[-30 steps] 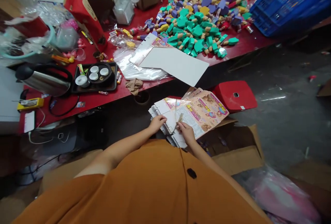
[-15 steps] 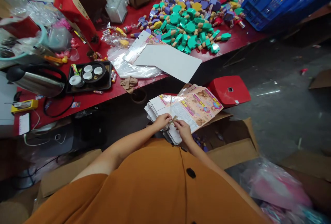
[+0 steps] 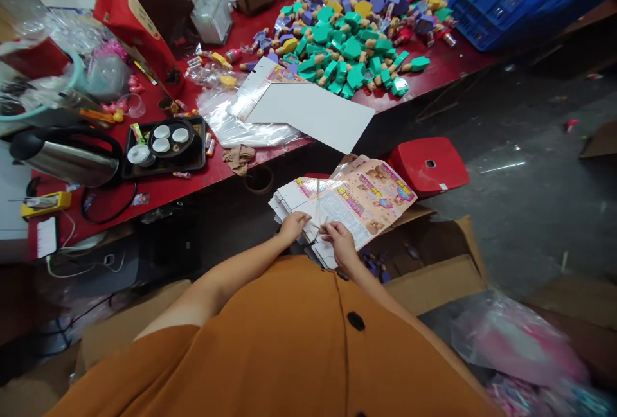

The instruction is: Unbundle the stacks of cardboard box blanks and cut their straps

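Observation:
A stack of flat printed cardboard sheets [image 3: 359, 202], pink and white on top, lies in front of my body, low beside the table. Pale string [image 3: 319, 202] runs across the stack and meets in a knot or crossing near its front edge. My left hand [image 3: 294, 227] is closed at the left edge of the stack, pinching one end of the string. Just right of the crossing, my right hand [image 3: 339, 241] pinches the string close to the knot. The fingertips of both hands are small in view.
On the red table [image 3: 202, 182] lie a white card [image 3: 313, 112], a heap of coloured wood-handled pieces [image 3: 354, 44], a black tray [image 3: 200, 157] and a kettle [image 3: 72, 157]. A red lidded bin [image 3: 429, 163], an open carton [image 3: 434, 285] and a blue crate [image 3: 501, 2] are to the right.
My left hand has moved left, away from the right hand, drawing the string end out. My right hand stays at the knot. The view has shifted slightly.

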`<action>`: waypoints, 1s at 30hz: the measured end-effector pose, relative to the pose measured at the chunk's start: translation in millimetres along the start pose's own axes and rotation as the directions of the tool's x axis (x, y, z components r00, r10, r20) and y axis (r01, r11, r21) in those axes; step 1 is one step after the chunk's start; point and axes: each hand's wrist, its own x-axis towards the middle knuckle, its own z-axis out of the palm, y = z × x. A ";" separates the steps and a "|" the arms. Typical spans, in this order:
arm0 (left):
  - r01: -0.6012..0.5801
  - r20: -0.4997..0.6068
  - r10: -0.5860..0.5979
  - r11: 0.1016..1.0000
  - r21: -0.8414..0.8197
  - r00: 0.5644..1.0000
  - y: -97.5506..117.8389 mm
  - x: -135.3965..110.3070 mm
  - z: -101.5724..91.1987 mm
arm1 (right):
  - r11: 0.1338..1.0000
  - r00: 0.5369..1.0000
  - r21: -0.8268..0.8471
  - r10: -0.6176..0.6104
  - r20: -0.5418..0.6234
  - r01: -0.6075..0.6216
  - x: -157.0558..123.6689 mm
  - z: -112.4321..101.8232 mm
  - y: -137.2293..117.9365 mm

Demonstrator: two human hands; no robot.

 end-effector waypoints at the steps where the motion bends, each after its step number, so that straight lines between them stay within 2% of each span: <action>1: -0.022 0.016 0.022 0.999 0.029 1.000 -1.0 0.5 -1.3 | 1.000 1.000 -0.004 -0.006 0.007 0.006 -1.8 3.0 -2.1; 5: -0.072 0.077 0.064 0.991 0.111 0.995 -1.4 3.1 -1.5 | 0.997 0.995 -0.031 -0.074 0.069 0.076 -15.8 14.9 -23.0; 10: -0.034 0.064 0.024 0.988 0.152 0.998 -1.6 8.3 2.9 | 0.982 0.957 0.035 -0.190 0.219 0.187 -35.9 17.6 -64.6; 13: -0.005 0.047 -0.001 0.992 0.129 0.999 -2.9 11.0 1.8 | 0.975 0.953 0.134 -0.205 0.224 0.178 -39.2 13.2 -81.7; 17: 0.065 0.034 -0.066 0.997 0.048 0.997 -6.0 13.2 -1.0 | 0.960 0.963 0.256 -0.171 0.208 0.116 -45.4 8.6 -90.0; 19: 0.082 0.029 -0.082 0.997 0.000 0.996 -6.6 14.4 -1.1 | 0.967 0.936 0.231 -0.180 0.303 0.111 -53.3 10.4 -93.2; 22: 0.092 0.024 -0.091 0.992 -0.082 0.996 -4.5 16.1 -1.1 | 0.964 0.861 0.198 -0.251 0.443 0.179 -63.7 14.7 -104.7; 24: 0.111 0.026 -0.108 0.981 -0.159 0.994 -1.9 14.5 -2.2 | 0.936 0.870 0.307 -0.290 0.399 0.171 -63.3 13.1 -116.3; 26: 0.125 0.042 -0.118 0.960 -0.249 0.992 -0.3 7.6 -4.0 | 0.899 0.921 0.419 -0.265 0.285 0.128 -53.6 5.8 -125.8; 27: 0.127 0.058 -0.115 0.948 -0.293 0.992 -0.1 2.0 -4.8 | 0.905 0.945 0.403 -0.241 0.221 0.137 -45.1 0.7 -127.3; 28: 0.128 0.078 -0.108 0.934 -0.333 0.991 -0.5 -4.9 -5.5 | 0.932 0.963 0.328 -0.218 0.157 0.158 -34.6 -4.5 -125.6; 30: 0.128 0.117 -0.088 0.907 -0.401 0.989 -2.2 -19.9 -6.6 | 0.983 0.983 0.068 -0.175 0.054 0.171 -10.9 -12.3 -111.4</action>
